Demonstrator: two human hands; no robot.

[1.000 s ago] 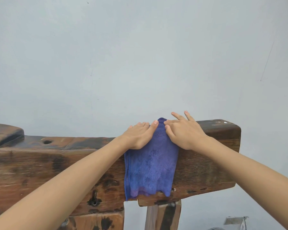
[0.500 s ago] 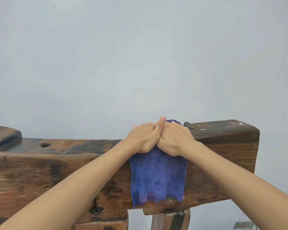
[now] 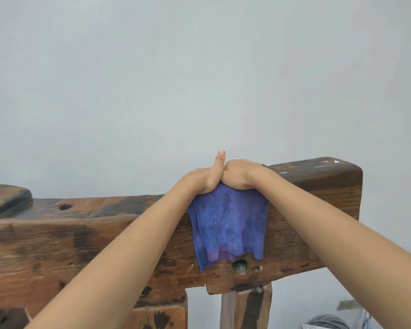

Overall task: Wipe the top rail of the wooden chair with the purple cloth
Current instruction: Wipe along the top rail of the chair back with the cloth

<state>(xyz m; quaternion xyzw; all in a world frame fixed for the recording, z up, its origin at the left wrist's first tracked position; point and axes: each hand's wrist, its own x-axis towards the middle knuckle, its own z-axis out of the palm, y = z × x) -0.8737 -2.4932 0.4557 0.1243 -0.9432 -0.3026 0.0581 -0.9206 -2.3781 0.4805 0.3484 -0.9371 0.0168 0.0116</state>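
Observation:
The purple cloth [image 3: 228, 224] hangs over the front face of the wooden chair's thick, dark top rail [image 3: 318, 200], its upper edge bunched under both hands. My left hand [image 3: 197, 182] grips the cloth's top left part, fingers curled over the rail's top and thumb sticking straight up. My right hand [image 3: 241, 175] is pressed against the left one and grips the cloth's top right part, with its fingers curled over the far edge and hidden. Both forearms reach in from the bottom corners.
A plain pale wall stands close behind the rail. The rail runs left to a raised block [image 3: 5, 198] and has a round hole [image 3: 65, 206] in its top. Wooden posts [image 3: 246, 305] support it below. A grey object [image 3: 328, 322] lies at lower right.
My hands have closed together on the cloth, from flat fingers apart to curled fingers side by side. The cloth's top is now bunched, and my left thumb has lifted.

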